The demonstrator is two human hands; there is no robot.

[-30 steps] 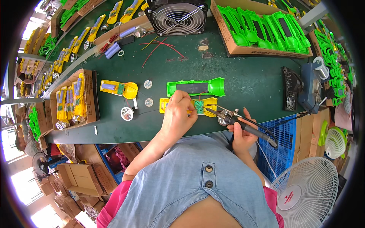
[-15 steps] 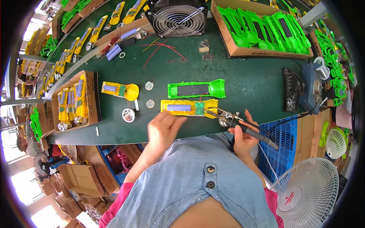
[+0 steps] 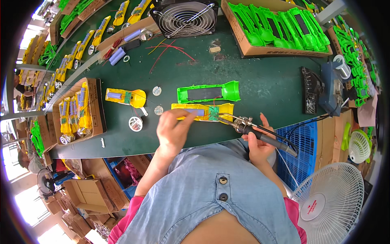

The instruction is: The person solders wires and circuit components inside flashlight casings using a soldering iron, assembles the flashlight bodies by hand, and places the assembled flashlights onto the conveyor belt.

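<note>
Workbench [image 3: 264,89] first: keep the yellow shell [image 3: 227,109] flat on it, open side up, right in front of you and just below the green shell [image 3: 232,90]. Your right hand [image 3: 260,148] grips the soldering iron [image 3: 268,139] pen-style; keep that loose and steady, and let the fingers, not the forearm, place it. Your left hand [image 3: 171,132] is at the shell's left end, thumb and fingers drawn together over it; can't tell if they pinch anything. Use it to stop the shell sliding, well away from the heat. Keep the hot end off the yellow plastic and the blue battery [image 3: 198,112]. Aim at the small green circuit board [image 3: 213,113]: short touch, then lift, probably enough for a clean joint. Tip sits by the board's right edge; contact can't be made out. Versus half a second ago: your left hand was lower, below the shell, with the battery fully showing; now it's up over the shell's end, hiding part of the battery. Right-hand grip looks about the same.
</note>
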